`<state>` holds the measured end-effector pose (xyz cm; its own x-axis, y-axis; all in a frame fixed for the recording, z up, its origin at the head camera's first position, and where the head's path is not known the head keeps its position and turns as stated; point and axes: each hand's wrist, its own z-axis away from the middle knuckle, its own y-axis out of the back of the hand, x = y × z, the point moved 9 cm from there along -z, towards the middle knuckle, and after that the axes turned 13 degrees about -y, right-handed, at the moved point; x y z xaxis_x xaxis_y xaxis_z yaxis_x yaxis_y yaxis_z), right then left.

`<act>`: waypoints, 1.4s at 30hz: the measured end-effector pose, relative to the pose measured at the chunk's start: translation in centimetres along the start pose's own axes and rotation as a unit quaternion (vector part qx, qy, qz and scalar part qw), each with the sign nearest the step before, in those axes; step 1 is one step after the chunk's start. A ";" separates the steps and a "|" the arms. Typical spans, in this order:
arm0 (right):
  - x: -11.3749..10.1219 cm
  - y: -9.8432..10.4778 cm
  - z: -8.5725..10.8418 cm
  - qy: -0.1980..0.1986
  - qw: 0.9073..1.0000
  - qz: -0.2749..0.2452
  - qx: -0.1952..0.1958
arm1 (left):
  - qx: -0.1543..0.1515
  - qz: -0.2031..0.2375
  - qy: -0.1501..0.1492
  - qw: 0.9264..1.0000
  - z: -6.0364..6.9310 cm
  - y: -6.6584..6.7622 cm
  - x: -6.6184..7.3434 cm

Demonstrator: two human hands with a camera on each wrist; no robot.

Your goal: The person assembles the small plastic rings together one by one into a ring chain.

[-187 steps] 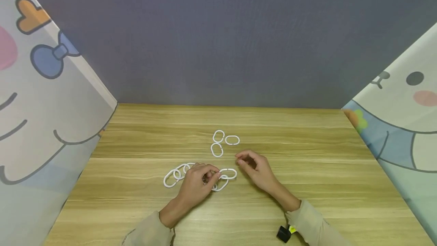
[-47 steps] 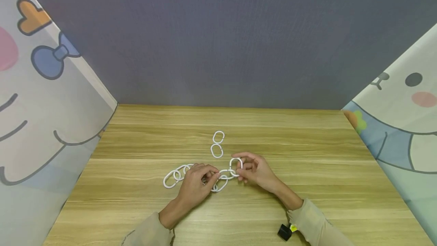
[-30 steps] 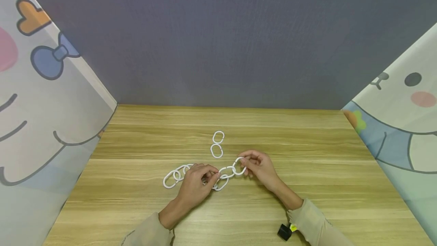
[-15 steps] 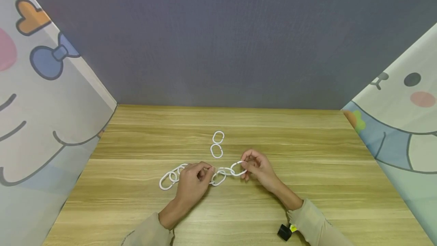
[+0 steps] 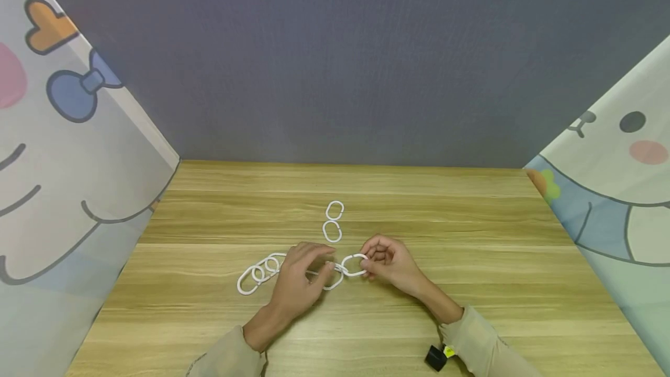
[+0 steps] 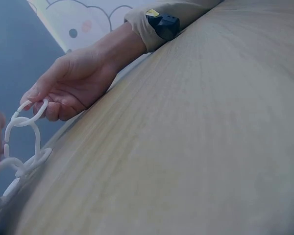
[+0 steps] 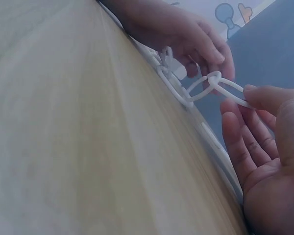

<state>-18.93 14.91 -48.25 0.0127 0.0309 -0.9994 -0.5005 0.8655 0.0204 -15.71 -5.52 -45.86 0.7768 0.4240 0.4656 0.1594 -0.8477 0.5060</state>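
Note:
A chain of several white plastic oval links (image 5: 239, 284) runs across the table, passing beneath my left hand (image 5: 298, 278), which hides its middle. My right hand (image 5: 392, 262) pinches the chain's right end link (image 5: 355, 274) between thumb and fingers. In the left wrist view, that end link (image 6: 41, 111) hangs raised from the right fingertips, with more links trailing below. The left thumb and forefinger are parted around the chain, near the second link. In the right wrist view, the left fingers (image 7: 206, 46) hover by the link joint without a visible grip.
Two loose white links, an upper one (image 5: 328, 209) and a lower one (image 5: 325, 234), lie beyond the hands on the wooden table (image 5: 445, 208). A grey wall (image 5: 335, 74) stands behind. Cartoon-printed panels flank both sides. A small black device (image 5: 435, 358) sits at the right cuff.
A third loose link left the far group and now hangs on the chain's right end. The chain shifted left. The left finger and thumb have parted; the right hand moved slightly left and down.

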 end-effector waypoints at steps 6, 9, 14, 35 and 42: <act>-0.1 -0.3 0.0 0.012 1.000 -0.010 -0.020 | -0.049 0.020 -0.007 0.999 -0.1 -0.8 0.5; -0.2 -0.5 0.0 0.014 0.999 -0.018 -0.030 | -0.044 0.016 -0.005 0.999 -0.1 -0.7 0.5; -0.1 -0.7 0.0 0.005 0.999 -0.027 -0.042 | -0.027 0.012 -0.021 0.999 -0.2 -0.6 0.6; -1.1 -0.2 0.0 0.078 0.983 0.163 0.040 | -0.011 0.016 0.003 1.000 -0.1 -0.3 0.1; -0.9 -1.1 0.0 0.069 0.964 0.257 0.011 | -0.014 0.017 0.001 1.000 -0.1 -0.4 0.2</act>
<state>-18.43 13.92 -47.36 -0.3471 0.3933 -0.8514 -0.3912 0.7643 0.5126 -15.69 -5.11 -45.88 0.7798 0.3965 0.4845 0.1166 -0.8523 0.5098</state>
